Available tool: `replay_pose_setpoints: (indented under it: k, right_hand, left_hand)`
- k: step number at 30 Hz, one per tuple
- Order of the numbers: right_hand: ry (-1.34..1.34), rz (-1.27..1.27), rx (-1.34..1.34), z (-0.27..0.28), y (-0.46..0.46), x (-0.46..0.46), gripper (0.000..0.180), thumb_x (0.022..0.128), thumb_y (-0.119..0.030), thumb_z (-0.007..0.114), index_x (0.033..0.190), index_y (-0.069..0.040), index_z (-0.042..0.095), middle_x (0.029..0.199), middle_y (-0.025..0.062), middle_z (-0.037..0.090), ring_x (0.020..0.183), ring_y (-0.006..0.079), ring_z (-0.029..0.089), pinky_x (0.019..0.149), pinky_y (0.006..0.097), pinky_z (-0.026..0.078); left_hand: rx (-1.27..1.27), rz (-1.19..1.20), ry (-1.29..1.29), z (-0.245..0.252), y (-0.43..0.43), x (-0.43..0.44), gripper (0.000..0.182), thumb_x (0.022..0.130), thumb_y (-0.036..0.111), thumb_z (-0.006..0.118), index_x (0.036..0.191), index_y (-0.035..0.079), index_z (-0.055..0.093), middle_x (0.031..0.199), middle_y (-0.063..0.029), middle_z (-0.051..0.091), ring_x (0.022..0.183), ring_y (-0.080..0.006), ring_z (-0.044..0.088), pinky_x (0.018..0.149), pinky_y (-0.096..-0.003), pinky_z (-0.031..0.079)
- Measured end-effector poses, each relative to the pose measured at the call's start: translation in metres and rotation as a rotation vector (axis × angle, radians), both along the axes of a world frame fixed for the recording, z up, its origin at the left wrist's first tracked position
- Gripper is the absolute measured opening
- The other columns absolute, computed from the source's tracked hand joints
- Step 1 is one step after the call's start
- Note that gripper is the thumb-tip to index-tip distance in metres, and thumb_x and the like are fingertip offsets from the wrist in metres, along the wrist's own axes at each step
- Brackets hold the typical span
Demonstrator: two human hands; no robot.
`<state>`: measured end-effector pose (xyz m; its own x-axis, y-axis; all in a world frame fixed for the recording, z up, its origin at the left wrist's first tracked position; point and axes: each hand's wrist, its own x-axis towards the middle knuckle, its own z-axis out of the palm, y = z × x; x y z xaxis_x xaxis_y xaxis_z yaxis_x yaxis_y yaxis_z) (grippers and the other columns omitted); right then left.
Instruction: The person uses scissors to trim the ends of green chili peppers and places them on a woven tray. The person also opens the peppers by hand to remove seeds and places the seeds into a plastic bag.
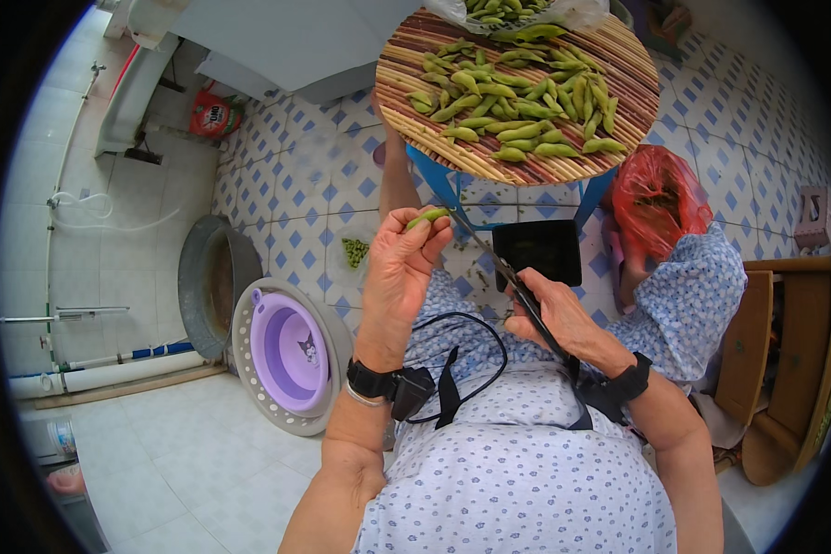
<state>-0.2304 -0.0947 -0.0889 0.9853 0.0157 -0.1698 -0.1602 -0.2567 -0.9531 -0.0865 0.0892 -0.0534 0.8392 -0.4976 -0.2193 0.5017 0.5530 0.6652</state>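
Between the thumb and fingers of my left hand (408,253) is a green edamame pod (428,219). My right hand (557,311) grips a pair of dark-handled scissors (505,269), whose blade tips reach the near end of that pod. Whether the blades touch it is hard to tell. Before me, many loose pods (519,104) lie spread over a round slatted top (415,128) on a blue stool (433,176). At its far edge sits a clear plastic bag (568,21) of more pods. Below the scissors is a black tray (537,253), its contents too dark to make out.
A red plastic bag (658,201) with plant scraps is open by my right knee. Small green pieces lie on clear plastic (354,253) on the tiled floor. Leftward stand a purple basin (291,353) in a grey rim and a metal tub (215,287). A wooden cabinet (744,343) borders the right.
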Motion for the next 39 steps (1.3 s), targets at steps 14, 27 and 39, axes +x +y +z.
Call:
replay_pose_setpoints:
  k: [14, 27, 39]
  right_hand:
    - [0.113, -0.045, 0.063, 0.016, -0.001, 0.004, 0.042, 0.08, -0.041, 0.068, 0.08, -0.002, 0.053, 0.056, 0.0085, 0.049, 0.051, 0.0194, 0.049, 0.049, 0.0342, 0.036]
    - [0.135, -0.018, 0.084, 0.019, -0.001, 0.004, 0.047, 0.085, -0.042, 0.066, 0.076, 0.001, 0.052, 0.057, 0.0099, 0.044, 0.053, 0.015, 0.04, 0.048, 0.0345, 0.035]
    - [0.118, -0.026, -0.075, 0.0, 0.005, 0.005, 0.063, 0.079, -0.063, 0.063, 0.07, -0.001, 0.054, 0.06, 0.0171, 0.054, 0.056, 0.0342, 0.056, 0.053, 0.042, 0.041]
  left_hand:
    - [0.083, 0.01, -0.034, -0.002, -0.012, -0.016, 0.013, 0.087, 0.001, 0.062, 0.099, 0.0, 0.055, 0.099, -0.0117, 0.064, 0.09, -0.0196, 0.065, 0.084, -0.0296, 0.056]
    - [0.186, 0.065, -0.007, -0.009, -0.01, -0.02, 0.012, 0.088, 0.0, 0.061, 0.098, -0.002, 0.055, 0.097, -0.0121, 0.063, 0.088, -0.0196, 0.065, 0.083, -0.0316, 0.057]
    - [0.522, 0.136, -0.735, 0.088, -0.066, 0.082, 0.016, 0.088, 0.006, 0.059, 0.102, -0.003, 0.055, 0.077, -0.0032, 0.054, 0.061, -0.0081, 0.05, 0.052, -0.0224, 0.045]
